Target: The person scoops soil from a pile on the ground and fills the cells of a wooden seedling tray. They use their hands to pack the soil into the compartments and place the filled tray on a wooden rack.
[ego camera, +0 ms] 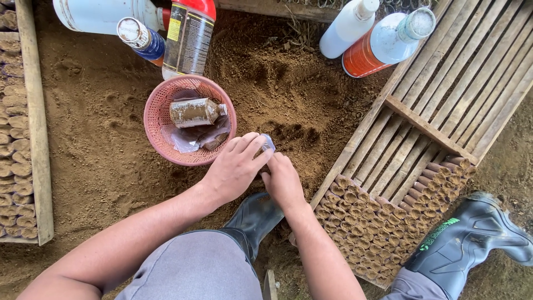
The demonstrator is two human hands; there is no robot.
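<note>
My left hand (236, 166) and my right hand (283, 180) meet over the brown soil, just right of a pink mesh basket (158, 103). Together they pinch a small clear plastic piece (268, 143), which looks like a little bag or sleeve; most of it is hidden by my fingers. The basket holds a dirty small bottle (195, 112) lying on its side and some crumpled plastic (191, 138). Below my right hand, a slatted wooden tray (444, 94) carries several rows of soil-filled paper tubes (383, 222).
Bottles stand at the top: a white jug (102, 14), a blue-capped bottle (141, 38), a red-topped spray can (190, 36), a white bottle (348, 26) and an orange one (383, 44). Another tray of filled tubes (19, 139) lies at left. My black rubber boots (252, 219) (472, 233) flank the tray.
</note>
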